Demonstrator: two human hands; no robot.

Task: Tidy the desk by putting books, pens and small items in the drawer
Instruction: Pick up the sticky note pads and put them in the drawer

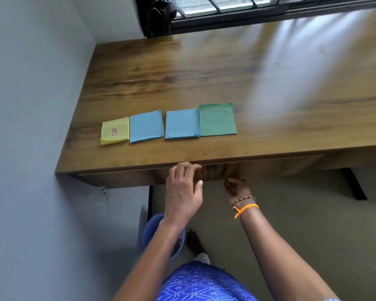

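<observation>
Nearest, both hands sit at the worktop's [204, 72] near edge, at the drawer [217, 173] front under it. The left hand [183, 189] curls its fingers over the top of that front, thumb below. The right hand [237, 187] is tucked under the lower edge with its fingers curled out of sight, so whether it grips the drawer cannot be told. The drawer front is blurred and shaded, and its seam is hard to make out.

Just beyond the hands, on the worktop, four flat books lie in a row running left to right, edges roughly square to the near edge. The yellow book [115, 131] is at the left, then a blue book [146, 126], a second blue book [182, 123] and the green book [217, 119], whose left edge overlaps the second blue one. All four lie far of the hands, mostly to their left.
</observation>
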